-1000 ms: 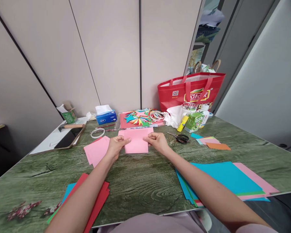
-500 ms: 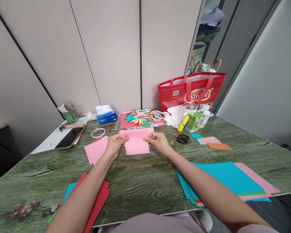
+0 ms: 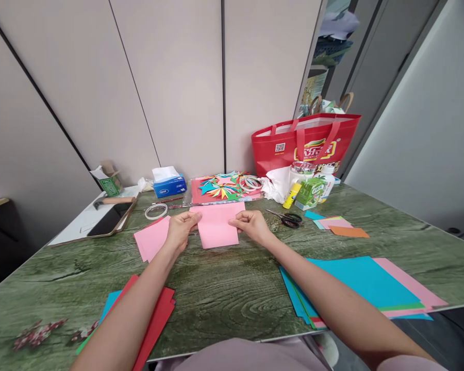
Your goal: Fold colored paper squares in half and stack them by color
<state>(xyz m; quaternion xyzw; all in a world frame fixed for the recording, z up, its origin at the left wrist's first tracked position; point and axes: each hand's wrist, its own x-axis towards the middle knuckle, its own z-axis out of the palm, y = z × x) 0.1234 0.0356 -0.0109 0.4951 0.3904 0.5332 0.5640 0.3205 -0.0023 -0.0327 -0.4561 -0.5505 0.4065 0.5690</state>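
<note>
A small pink sheet of paper (image 3: 218, 234) hangs upright between my two hands above the middle of the table. My left hand (image 3: 181, 230) is closed in a pinch at its left edge, thumb and forefinger together. On the right edge, my right hand (image 3: 252, 225) pinches the same paper between thumb and fingers. More pink paper shows just behind its top; I cannot tell whether it is a separate sheet. Beside my left hand lie several pink paper pieces (image 3: 152, 238), with a bit of red underneath. Black-handled scissors (image 3: 291, 220) rest to the right of my right hand.
Blue, green and pink sheets (image 3: 355, 281) lie under my right forearm, red sheets (image 3: 160, 314) under my left. Behind are a tape roll (image 3: 156, 211), tissue box (image 3: 169, 186), folded paper stars (image 3: 222, 189), glue stick (image 3: 292, 196), green carton (image 3: 310, 194) and red bag (image 3: 272, 154).
My left fingertips have slid slightly left, from over the pink paper to its edge. The paper's lower edge has tilted a little. My right hand stays where it was.
</note>
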